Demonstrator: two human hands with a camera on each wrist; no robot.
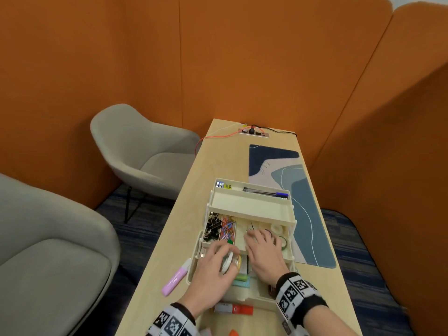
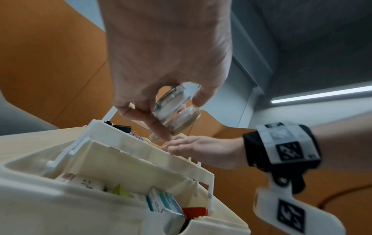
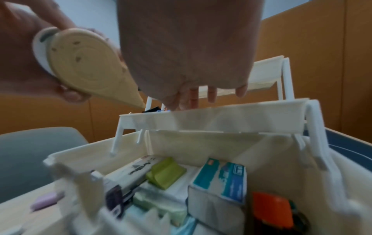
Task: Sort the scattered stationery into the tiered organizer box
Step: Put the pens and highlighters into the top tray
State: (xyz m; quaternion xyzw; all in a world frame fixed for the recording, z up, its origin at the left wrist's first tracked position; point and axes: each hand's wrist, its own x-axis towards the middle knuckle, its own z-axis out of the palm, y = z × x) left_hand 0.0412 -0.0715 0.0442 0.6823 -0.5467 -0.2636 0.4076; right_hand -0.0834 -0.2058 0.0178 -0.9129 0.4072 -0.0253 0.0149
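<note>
two grey chairs (image 1: 135, 151) flank the table (image 1: 184, 214); left hand (image 1: 213, 270) grips correction tape (image 1: 229, 261), right hand (image 1: 264, 251) relaxed.

No print is legible; the teal box (image 3: 220, 178) lettering (perhaps staples) blurs.

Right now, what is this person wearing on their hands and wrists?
Both hands are bare. Each wrist carries a black band covered with white squares printed with black, pixel-like markers; the left wrist's band matches. In the left wrist view, a white tab with another such marker hangs from the right band by a screw.
</note>
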